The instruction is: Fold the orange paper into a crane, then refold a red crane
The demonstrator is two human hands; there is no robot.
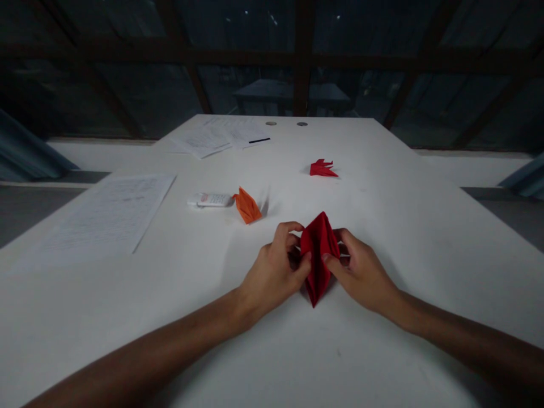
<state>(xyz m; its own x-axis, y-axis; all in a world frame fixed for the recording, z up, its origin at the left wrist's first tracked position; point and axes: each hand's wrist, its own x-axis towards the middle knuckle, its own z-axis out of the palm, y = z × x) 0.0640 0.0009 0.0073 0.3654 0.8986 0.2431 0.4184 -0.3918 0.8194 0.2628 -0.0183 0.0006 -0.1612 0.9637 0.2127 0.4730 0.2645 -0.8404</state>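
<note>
A folded piece of red origami paper [318,241], pointed at its top and bottom, is held between both hands just above the table. My left hand [278,266] grips its left side, with the thumb pressed on the front fold and the fingers partly hidden behind. On the opposite side, my right hand [359,266] pinches the right flap between thumb and fingers. A dark lengthwise gap shows between the two flaps. Beyond my left hand stands an orange folded paper figure [247,206]. Farther back lies a smaller red folded paper figure [323,168].
The white table [408,226] stretches away to dark windows. A white labelled bottle-like item [210,200] lies beside the orange figure. A written sheet [110,209] rests at the left, and more papers [204,139] with a dark pen-like stick [259,140] lie farther back.
</note>
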